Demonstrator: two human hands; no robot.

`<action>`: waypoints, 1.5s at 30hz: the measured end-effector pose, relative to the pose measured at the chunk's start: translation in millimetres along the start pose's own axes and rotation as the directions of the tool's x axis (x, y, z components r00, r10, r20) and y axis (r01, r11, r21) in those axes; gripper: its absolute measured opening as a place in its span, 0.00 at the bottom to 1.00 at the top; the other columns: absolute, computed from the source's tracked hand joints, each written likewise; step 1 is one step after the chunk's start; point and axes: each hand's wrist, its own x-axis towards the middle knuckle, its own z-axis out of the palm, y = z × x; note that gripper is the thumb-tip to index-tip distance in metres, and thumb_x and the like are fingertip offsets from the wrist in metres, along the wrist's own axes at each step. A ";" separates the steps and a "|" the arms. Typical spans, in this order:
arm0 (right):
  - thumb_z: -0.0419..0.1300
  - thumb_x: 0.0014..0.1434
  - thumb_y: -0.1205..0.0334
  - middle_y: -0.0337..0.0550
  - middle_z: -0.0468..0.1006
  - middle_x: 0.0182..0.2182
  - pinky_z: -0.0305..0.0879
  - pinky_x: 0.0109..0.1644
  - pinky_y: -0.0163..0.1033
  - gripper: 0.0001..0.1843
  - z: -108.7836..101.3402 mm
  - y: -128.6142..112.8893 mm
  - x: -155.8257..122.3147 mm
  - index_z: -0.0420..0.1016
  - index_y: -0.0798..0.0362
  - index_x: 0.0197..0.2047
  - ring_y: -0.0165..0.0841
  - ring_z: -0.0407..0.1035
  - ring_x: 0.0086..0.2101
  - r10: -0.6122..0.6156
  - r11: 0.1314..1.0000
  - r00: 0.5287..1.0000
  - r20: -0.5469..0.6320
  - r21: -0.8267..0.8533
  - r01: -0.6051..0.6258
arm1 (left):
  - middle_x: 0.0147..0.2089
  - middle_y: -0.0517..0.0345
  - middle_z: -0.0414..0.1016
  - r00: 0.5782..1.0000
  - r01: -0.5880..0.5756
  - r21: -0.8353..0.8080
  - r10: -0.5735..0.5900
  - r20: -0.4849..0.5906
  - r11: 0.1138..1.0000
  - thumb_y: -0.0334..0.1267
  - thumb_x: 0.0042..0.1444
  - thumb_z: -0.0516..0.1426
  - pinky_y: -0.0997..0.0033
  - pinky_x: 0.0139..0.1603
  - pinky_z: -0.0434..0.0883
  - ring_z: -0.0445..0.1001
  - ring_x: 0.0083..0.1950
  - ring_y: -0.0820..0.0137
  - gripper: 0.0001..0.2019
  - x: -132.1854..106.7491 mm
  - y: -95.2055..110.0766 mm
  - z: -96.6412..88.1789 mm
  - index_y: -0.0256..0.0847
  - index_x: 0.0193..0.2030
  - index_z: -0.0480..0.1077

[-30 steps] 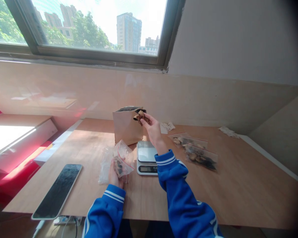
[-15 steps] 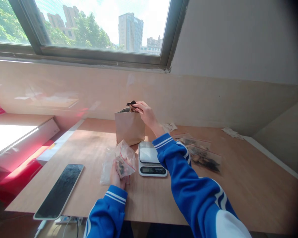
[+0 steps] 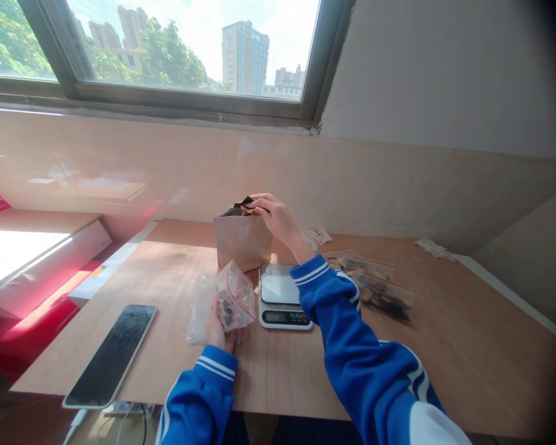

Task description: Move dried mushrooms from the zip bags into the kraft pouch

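My right hand (image 3: 273, 216) is pinched on a few dark dried pieces (image 3: 243, 204) at the open mouth of a brown paper bag (image 3: 242, 242) that stands upright at the back of the table. My left hand (image 3: 216, 326) grips a small clear zip bag (image 3: 234, 299) with a red seal line, holding dark pieces inside, near the table's front. Between the two sits a small white digital scale (image 3: 281, 295) with nothing on its platform.
A tablet (image 3: 112, 353) with a dark screen lies at the front left of the wooden table (image 3: 467, 364), cables beneath it. Filled clear bags (image 3: 380, 293) lie right of the scale. Crumpled paper scraps (image 3: 433, 248) sit by the wall. A window is above.
My right hand moved from beside the paper bag to over its mouth, still pinching the dark pieces, and has dipped slightly lower. The left hand kept the zip bag in place.
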 end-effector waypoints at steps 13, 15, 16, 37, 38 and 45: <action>0.50 0.64 0.68 0.44 0.70 0.45 0.66 0.53 0.38 0.14 -23.5 -38.4 -17.8 0.77 0.51 0.42 0.31 0.69 0.45 0.091 0.991 0.945 0.314 0.066 -0.117 | 0.27 0.58 0.75 1.000 -0.007 -0.035 0.008 0.020 0.999 0.44 0.56 0.54 0.79 0.11 0.55 0.59 0.14 0.79 0.13 1.2 0.1 -1.1 0.36 0.41 0.70; 0.49 0.65 0.66 0.45 0.69 0.46 0.65 0.55 0.39 0.15 -20.6 -38.9 -19.0 0.77 0.51 0.42 0.31 0.68 0.47 0.082 0.995 0.951 0.298 0.027 -0.095 | 0.25 0.59 0.73 1.000 0.001 -0.033 0.000 0.022 0.999 0.44 0.57 0.53 0.79 0.12 0.57 0.59 0.14 0.79 0.13 0.0 0.8 -0.8 0.36 0.39 0.70; 0.48 0.65 0.66 0.45 0.69 0.47 0.64 0.56 0.40 0.15 -18.6 -39.0 -19.6 0.77 0.51 0.42 0.32 0.68 0.48 0.075 0.997 0.956 0.285 0.001 -0.078 | 0.24 0.60 0.72 1.000 0.002 -0.034 -0.001 0.022 0.999 0.45 0.57 0.53 0.79 0.12 0.57 0.59 0.14 0.79 0.13 -0.8 1.2 -0.4 0.37 0.39 0.70; 0.45 0.64 0.66 0.48 0.70 0.54 0.57 0.57 0.44 0.22 7.1 -40.1 -38.8 0.58 0.53 0.61 0.37 0.65 0.51 0.037 0.969 0.997 0.061 -0.247 -0.021 | 0.28 0.57 0.76 1.000 0.016 -0.069 -0.015 0.013 0.998 0.40 0.59 0.50 0.79 0.13 0.58 0.61 0.14 0.79 0.12 -1.7 3.4 3.5 0.36 0.38 0.72; 0.47 0.64 0.65 0.49 0.71 0.52 0.57 0.57 0.44 0.21 7.1 -39.7 -39.2 0.60 0.54 0.60 0.37 0.65 0.52 0.045 0.970 0.999 0.029 -0.241 -0.036 | 0.29 0.57 0.76 1.000 0.015 -0.069 -0.014 0.015 0.998 0.40 0.59 0.50 0.79 0.13 0.58 0.61 0.14 0.79 0.12 -1.6 3.4 3.2 0.37 0.39 0.72; 0.47 0.65 0.65 0.47 0.75 0.48 0.47 0.61 0.50 0.15 11.2 -39.1 -41.4 0.71 0.51 0.48 0.40 0.58 0.57 0.089 0.934 0.995 -0.044 -0.345 -0.099 | 0.28 0.57 0.76 0.999 0.022 -0.069 -0.019 0.039 0.997 0.40 0.58 0.51 0.79 0.14 0.60 0.61 0.14 0.78 0.13 -2.8 4.8 3.0 0.37 0.42 0.72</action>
